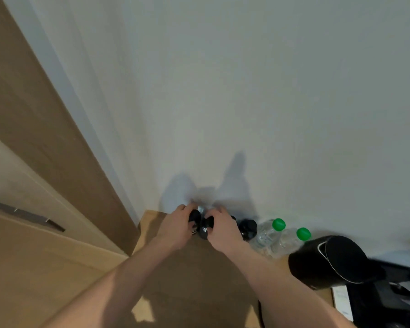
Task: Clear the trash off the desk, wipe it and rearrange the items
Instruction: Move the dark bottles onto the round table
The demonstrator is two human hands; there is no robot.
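Matt wooden desk (199,268), clear glossy plastic bottles (266,237), smooth wall (246,91)

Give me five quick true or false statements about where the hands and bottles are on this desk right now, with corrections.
1. Both hands, left hand and right hand, grip small black objects at the back of the desk. True.
2. The two clear bottles have red caps. False: both caps are green.
3. The bottles lie to the right of the hands. True.
4. The black cap sits left of the hands. False: it is at the right, beyond the bottles.
5. A black jar stands between the right hand and the bottles. True.
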